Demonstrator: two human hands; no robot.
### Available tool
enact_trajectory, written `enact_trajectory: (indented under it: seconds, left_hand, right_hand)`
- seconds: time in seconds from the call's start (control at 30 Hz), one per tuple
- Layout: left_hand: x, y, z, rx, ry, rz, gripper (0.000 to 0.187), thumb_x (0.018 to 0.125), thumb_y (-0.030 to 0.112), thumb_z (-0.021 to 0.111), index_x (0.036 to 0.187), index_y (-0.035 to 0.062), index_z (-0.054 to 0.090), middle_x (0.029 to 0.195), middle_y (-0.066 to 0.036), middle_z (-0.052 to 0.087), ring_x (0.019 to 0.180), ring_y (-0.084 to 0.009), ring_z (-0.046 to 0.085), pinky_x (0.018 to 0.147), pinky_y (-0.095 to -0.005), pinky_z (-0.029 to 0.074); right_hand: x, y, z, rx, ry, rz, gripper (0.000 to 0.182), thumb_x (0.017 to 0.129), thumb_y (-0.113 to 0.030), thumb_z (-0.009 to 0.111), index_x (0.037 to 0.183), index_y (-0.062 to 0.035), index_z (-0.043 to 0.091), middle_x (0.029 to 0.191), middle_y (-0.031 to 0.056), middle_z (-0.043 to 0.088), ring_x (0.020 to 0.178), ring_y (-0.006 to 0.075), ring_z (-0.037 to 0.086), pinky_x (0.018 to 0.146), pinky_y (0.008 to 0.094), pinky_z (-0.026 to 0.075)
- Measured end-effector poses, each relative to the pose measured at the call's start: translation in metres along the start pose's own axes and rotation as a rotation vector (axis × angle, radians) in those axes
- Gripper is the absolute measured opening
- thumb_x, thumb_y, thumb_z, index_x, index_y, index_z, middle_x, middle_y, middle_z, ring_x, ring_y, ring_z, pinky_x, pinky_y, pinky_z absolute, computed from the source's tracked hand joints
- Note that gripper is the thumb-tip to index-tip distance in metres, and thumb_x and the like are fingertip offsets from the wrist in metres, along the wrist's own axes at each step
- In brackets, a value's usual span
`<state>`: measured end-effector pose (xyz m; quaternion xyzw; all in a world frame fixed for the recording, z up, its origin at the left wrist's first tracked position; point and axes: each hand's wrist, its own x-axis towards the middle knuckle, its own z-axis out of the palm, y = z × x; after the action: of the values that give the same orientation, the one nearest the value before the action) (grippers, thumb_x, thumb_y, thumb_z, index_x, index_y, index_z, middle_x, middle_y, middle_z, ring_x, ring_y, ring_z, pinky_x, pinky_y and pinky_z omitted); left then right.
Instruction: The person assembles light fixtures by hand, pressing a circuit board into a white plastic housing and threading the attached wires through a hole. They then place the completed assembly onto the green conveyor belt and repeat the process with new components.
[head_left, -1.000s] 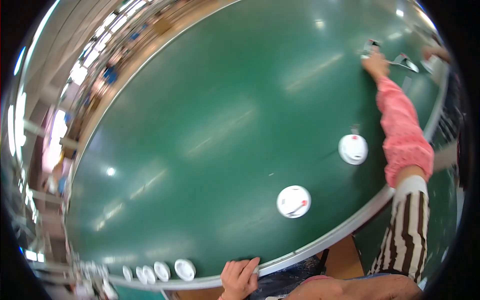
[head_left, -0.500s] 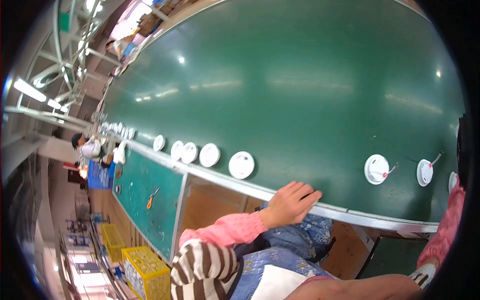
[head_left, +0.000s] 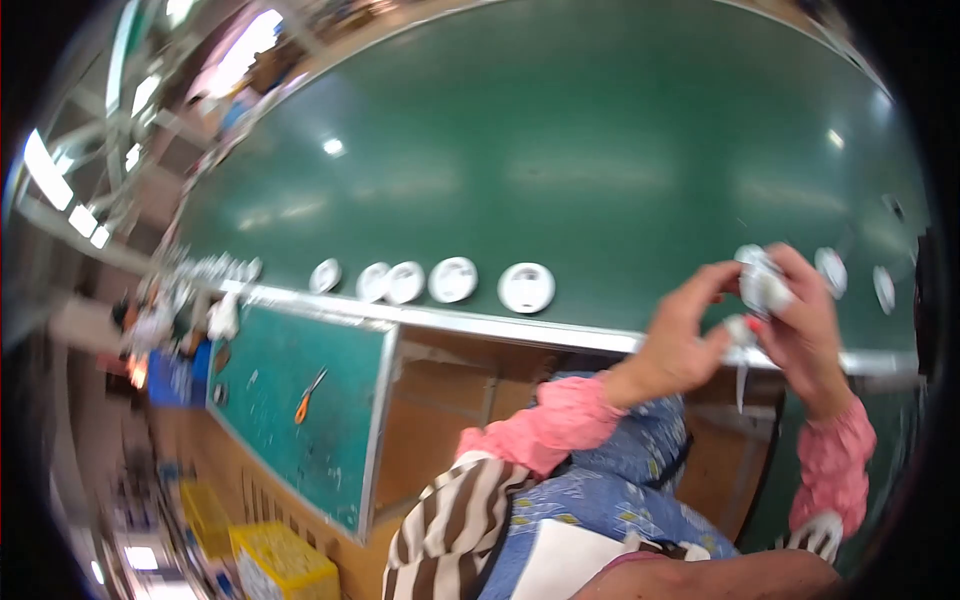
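Note:
Over the right part of the green table's front edge, my left hand [head_left: 680, 335] and my right hand [head_left: 803, 325] meet around a white round part [head_left: 755, 280]. Its shape is blurred and partly hidden by the fingers. A small red spot shows between the hands, and a thin white strip [head_left: 741, 388] hangs below them. Along the front edge to the left lie several white discs, the nearest one [head_left: 526, 288] with small openings. To the right of my hands are two more white discs, one [head_left: 830, 272] close by and one [head_left: 884, 289] farther right.
The green table [head_left: 450, 150] has a metal edge. A lower green surface [head_left: 290, 400] at the left holds orange-handled scissors [head_left: 304, 405]. Beyond are a blue bin [head_left: 180, 375], a yellow crate [head_left: 285, 565] and a blurred person [head_left: 150, 330] at the far left.
My left hand has left the table edge and moved right. My right hand has come in from the right edge. Both now hold a white part off the table. The view has shifted.

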<state>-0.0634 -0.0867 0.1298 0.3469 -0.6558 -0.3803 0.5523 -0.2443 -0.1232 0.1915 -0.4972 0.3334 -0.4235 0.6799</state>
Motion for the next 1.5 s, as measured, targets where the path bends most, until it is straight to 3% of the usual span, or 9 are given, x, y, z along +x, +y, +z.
enact_trajectory:
  seconds: [0.17, 0.33, 0.73, 0.9, 1.03, 1.17, 1.3, 1.4, 1.5]
  left_hand:
    - [-0.040, 0.007, -0.025, -0.704, -0.094, -0.375, 0.037, 0.102, 0.009, 0.053, 0.136, -0.0057, 0.050, 0.114, -0.016, 0.066, 0.103, -0.0264, 0.071, 0.090, -0.0358, 0.058]
    - [-0.062, -0.001, -0.036, -0.338, -0.106, -0.507, 0.032, 0.104, 0.020, 0.060, 0.125, -0.0037, 0.060, 0.095, -0.007, 0.068, 0.074, -0.0083, 0.058, 0.063, -0.0226, 0.046]
    - [-0.081, -0.009, -0.035, -0.184, -0.270, -0.382, 0.019, 0.102, 0.011, 0.063, 0.113, -0.0024, 0.070, 0.088, -0.003, 0.071, 0.076, -0.0084, 0.062, 0.064, -0.0262, 0.049]
    - [-0.082, 0.005, -0.017, 0.393, -0.079, 0.016, 0.018, 0.084, -0.004, 0.072, 0.101, 0.0018, 0.070, 0.082, -0.011, 0.068, 0.069, -0.0239, 0.066, 0.062, -0.0320, 0.050]
    - [-0.089, -0.002, -0.006, 0.527, -0.023, 0.138, 0.023, 0.086, -0.003, 0.071, 0.109, 0.0002, 0.067, 0.084, -0.010, 0.069, 0.071, -0.0218, 0.067, 0.062, -0.0329, 0.052]
    - [-0.087, 0.008, -0.017, -0.179, -0.250, -0.528, 0.022, 0.098, 0.011, 0.066, 0.113, -0.0040, 0.064, 0.090, -0.009, 0.072, 0.074, -0.0114, 0.067, 0.063, -0.0273, 0.054]
    - [-0.061, 0.000, -0.042, -0.529, -0.811, -0.797, 0.027, 0.107, 0.025, 0.052, 0.109, 0.0023, 0.066, 0.079, -0.006, 0.070, 0.064, -0.0072, 0.062, 0.058, -0.0210, 0.048]
    - [-0.052, 0.006, -0.043, -0.297, -0.855, -0.755, 0.023, 0.105, 0.022, 0.055, 0.105, 0.0024, 0.066, 0.078, -0.004, 0.070, 0.065, -0.0075, 0.063, 0.055, -0.0228, 0.046]
    - [-0.080, -0.006, -0.021, 0.196, -0.455, -0.030, 0.011, 0.093, 0.007, 0.062, 0.102, 0.0032, 0.066, 0.080, -0.008, 0.068, 0.064, -0.0208, 0.067, 0.052, -0.0318, 0.047]
  right_hand:
    - [-0.013, 0.028, 0.018, -0.044, 0.114, -0.039, 0.020, 0.093, -0.006, 0.068, 0.109, 0.0005, 0.058, 0.090, 0.0070, 0.066, 0.061, 0.0059, 0.059, 0.047, 0.0193, 0.043]
    - [-0.024, 0.058, 0.019, -0.031, 0.056, 0.086, 0.019, 0.095, -0.011, 0.068, 0.105, 0.0018, 0.059, 0.092, 0.0078, 0.067, 0.070, 0.0073, 0.063, 0.051, 0.0188, 0.045]
    - [-0.063, 0.086, 0.014, 0.191, 0.086, 0.345, 0.012, 0.095, -0.012, 0.066, 0.098, -0.0009, 0.063, 0.082, 0.0043, 0.067, 0.057, 0.0060, 0.058, 0.046, 0.0178, 0.042]
    - [-0.071, 0.102, 0.025, 0.391, 0.151, 0.347, 0.011, 0.095, -0.011, 0.063, 0.100, -0.0007, 0.063, 0.084, 0.0062, 0.066, 0.059, 0.0083, 0.058, 0.045, 0.0180, 0.041]
    - [-0.075, 0.111, 0.020, 0.421, 0.103, 0.269, 0.014, 0.097, -0.014, 0.065, 0.101, -0.0011, 0.063, 0.084, 0.0058, 0.066, 0.060, 0.0075, 0.057, 0.046, 0.0183, 0.040]
    - [-0.082, 0.100, 0.018, 0.318, 0.112, 0.281, 0.017, 0.098, -0.018, 0.067, 0.102, -0.0024, 0.063, 0.084, 0.0036, 0.065, 0.061, 0.0050, 0.056, 0.047, 0.0188, 0.040]
    - [-0.087, 0.099, 0.017, 0.223, 0.022, 0.251, 0.017, 0.098, -0.019, 0.068, 0.100, -0.0033, 0.063, 0.083, 0.0021, 0.066, 0.062, 0.0033, 0.056, 0.048, 0.0180, 0.041]
    - [-0.089, 0.093, 0.020, 0.203, 0.077, 0.267, 0.019, 0.098, -0.020, 0.069, 0.098, -0.0030, 0.062, 0.080, 0.0021, 0.065, 0.060, 0.0023, 0.056, 0.047, 0.0165, 0.041]
    - [-0.095, 0.095, 0.021, 0.304, 0.152, 0.296, 0.020, 0.097, -0.021, 0.070, 0.097, -0.0027, 0.062, 0.080, 0.0027, 0.065, 0.059, 0.0029, 0.055, 0.047, 0.0168, 0.041]
